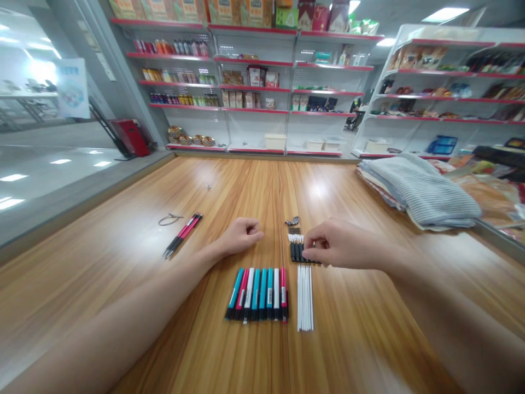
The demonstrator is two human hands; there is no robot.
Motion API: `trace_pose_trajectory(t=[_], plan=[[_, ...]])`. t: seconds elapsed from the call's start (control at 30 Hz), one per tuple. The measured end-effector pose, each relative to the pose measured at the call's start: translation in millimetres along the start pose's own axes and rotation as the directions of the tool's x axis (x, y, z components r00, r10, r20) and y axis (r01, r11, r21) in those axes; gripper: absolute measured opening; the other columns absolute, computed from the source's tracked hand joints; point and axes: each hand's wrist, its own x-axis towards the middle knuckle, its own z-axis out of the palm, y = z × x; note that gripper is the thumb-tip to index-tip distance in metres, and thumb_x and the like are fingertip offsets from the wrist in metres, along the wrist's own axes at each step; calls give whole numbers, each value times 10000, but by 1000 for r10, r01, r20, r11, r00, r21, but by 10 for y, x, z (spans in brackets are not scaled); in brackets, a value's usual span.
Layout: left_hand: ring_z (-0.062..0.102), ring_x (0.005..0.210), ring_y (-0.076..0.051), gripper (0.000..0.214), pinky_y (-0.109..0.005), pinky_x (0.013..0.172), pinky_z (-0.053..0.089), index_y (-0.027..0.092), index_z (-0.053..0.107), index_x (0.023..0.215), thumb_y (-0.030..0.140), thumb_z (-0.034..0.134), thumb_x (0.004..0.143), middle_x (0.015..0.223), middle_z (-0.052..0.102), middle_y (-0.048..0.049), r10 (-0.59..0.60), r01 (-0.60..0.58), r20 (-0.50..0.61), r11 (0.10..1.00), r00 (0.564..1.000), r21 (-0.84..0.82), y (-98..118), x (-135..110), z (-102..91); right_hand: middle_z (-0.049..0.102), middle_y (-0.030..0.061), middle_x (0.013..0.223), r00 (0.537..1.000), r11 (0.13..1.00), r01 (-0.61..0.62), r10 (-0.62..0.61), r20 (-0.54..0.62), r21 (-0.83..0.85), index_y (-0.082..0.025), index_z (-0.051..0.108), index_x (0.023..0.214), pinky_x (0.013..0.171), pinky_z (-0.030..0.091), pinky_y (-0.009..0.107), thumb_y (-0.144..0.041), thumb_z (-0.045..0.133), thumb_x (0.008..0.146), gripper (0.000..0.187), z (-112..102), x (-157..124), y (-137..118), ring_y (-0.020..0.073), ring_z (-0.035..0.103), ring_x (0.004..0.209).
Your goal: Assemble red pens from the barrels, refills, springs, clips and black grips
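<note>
My left hand (241,235) rests on the table in a loose fist, with the thumb against the curled fingers. What it holds, if anything, is hidden. My right hand (334,243) is closed, its fingertips at a row of short black pen parts (296,252); whether one is pinched I cannot tell. Beyond that row lie small white pieces (295,238), tiny dark springs (294,230) and a little pile of metal tips (292,221). Nearer me are thin white refills (304,298) side by side. To their left lies a row of blue, pink and white pen barrels (262,293).
Pink-and-black pens (183,235) lie together on the left, beside a thin loop of cord (169,219). A small bit (208,187) sits farther back. Folded striped cloth (422,189) is stacked at the right edge. Stocked shelves (254,60) stand behind the table.
</note>
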Motion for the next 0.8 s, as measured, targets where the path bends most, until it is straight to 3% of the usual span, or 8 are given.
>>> trace_pose_trajectory(t=[0.1,0.17,0.27,0.37,0.5,0.63,0.8], plan=[[308,523,-62,319,-213,525,238,175,342,627,367,532,796,558,321,61,-87,88,34,994,996,-57,115,-72,-181,645,22,642,999,997,27,-30,-40,-69,-177,679,718,489,306,235,-416,578,823,280,169,11,-249,103,523,533],[344,505,-61,281,-210,510,247,163,429,671,385,550,794,550,381,58,-158,166,96,983,983,-80,234,-184,-358,654,45,635,998,997,-48,50,38,-54,-165,671,667,473,317,246,-436,584,821,323,280,56,-311,116,538,510],[391,542,-54,248,-205,527,257,120,520,668,329,586,785,585,438,34,-122,121,210,992,970,15,386,-398,-618,654,69,589,951,976,-217,217,219,-26,-154,669,650,427,354,269,-526,568,822,422,418,187,-267,125,519,388],[426,560,-61,255,-206,530,274,97,579,699,326,569,810,604,478,19,-119,106,226,992,967,71,449,-638,-760,647,90,558,944,980,-196,200,261,-42,-152,659,613,438,405,288,-595,560,815,496,522,346,-152,143,534,365],[480,572,-78,269,-208,536,320,84,611,746,345,585,806,634,535,1,-196,179,275,980,941,87,396,-922,-778,575,113,431,944,975,-196,216,249,-105,-152,618,509,482,436,317,-627,509,846,592,579,444,-74,177,555,378],[521,575,-90,296,-209,541,360,87,623,804,380,583,811,676,604,-27,-281,259,350,960,894,109,294,-1025,-752,546,117,391,947,971,-205,228,226,-120,-160,589,450,481,420,320,-639,486,858,637,558,426,-106,173,538,366],[515,549,-94,300,-213,524,347,101,618,776,398,587,804,651,611,-26,-235,217,264,971,936,95,216,-917,-645,546,76,401,942,972,-209,229,243,-105,-145,604,501,492,411,277,-580,487,863,577,514,375,-170,147,534,392]])
